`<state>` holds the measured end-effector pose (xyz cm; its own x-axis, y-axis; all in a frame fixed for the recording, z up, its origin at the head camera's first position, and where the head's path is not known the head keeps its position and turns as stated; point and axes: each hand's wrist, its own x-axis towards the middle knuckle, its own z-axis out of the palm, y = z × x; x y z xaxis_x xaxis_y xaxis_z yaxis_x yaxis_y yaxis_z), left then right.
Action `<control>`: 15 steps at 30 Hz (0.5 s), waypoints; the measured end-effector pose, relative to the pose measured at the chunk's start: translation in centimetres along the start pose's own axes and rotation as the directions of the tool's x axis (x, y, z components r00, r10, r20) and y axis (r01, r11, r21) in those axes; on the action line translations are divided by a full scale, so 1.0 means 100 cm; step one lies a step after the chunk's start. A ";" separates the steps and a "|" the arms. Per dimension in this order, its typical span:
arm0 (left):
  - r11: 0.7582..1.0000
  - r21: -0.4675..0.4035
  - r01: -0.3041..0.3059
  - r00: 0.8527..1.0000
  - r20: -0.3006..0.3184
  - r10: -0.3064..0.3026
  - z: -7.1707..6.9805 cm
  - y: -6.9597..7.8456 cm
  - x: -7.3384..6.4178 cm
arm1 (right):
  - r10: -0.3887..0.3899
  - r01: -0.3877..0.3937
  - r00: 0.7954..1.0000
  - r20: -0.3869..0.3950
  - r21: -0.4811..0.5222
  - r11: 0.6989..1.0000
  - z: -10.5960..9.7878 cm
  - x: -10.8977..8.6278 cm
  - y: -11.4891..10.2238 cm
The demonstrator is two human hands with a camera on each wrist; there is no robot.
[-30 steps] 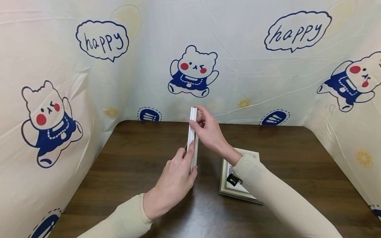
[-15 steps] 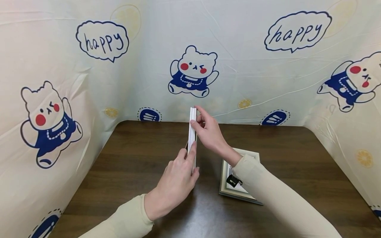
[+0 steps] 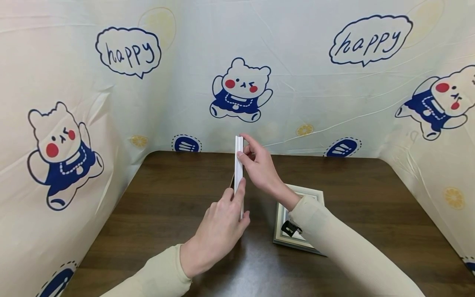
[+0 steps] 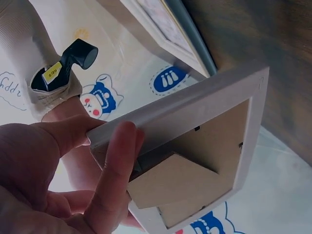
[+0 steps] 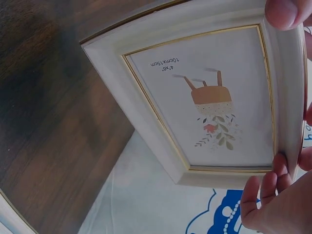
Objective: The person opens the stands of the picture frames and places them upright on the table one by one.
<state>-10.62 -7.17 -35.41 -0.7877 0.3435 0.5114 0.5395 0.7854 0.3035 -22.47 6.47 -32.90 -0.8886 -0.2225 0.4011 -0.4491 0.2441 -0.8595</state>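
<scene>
- The white picture frame (image 3: 238,165) stands on edge between the hands, in front of the person, its upper edge running away from them; whether that is its longer side I cannot tell.
- Its printed picture (image 5: 214,107) faces the person's right, its brown backing (image 4: 222,141) the left, with the support flap (image 4: 170,180) tilted out. Whether its lower edge touches the table (image 3: 167,206) is hidden.
- Both hands touch it: the left hand (image 3: 219,231) at the near end, the right hand (image 3: 262,167) at the far end.
- The left fingers and thumb close narrowly around the near corner, one finger along the upper edge.
- The right thumb and forefinger pinch the far end, with little gap.
- A second frame (image 3: 279,225) lies flat to the right, partly under the right forearm.
</scene>
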 end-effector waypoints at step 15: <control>1.000 0.010 -0.009 1.000 -0.004 0.009 0.000 0.000 -0.001 | 0.003 -0.003 1.000 -0.017 0.002 1.000 0.002 -0.001 0.002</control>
<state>-10.55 -7.22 -35.45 -0.7817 0.3480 0.5176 0.5434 0.7874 0.2912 -22.50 6.38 -33.16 -0.8913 -0.2054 0.4042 -0.4465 0.2429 -0.8612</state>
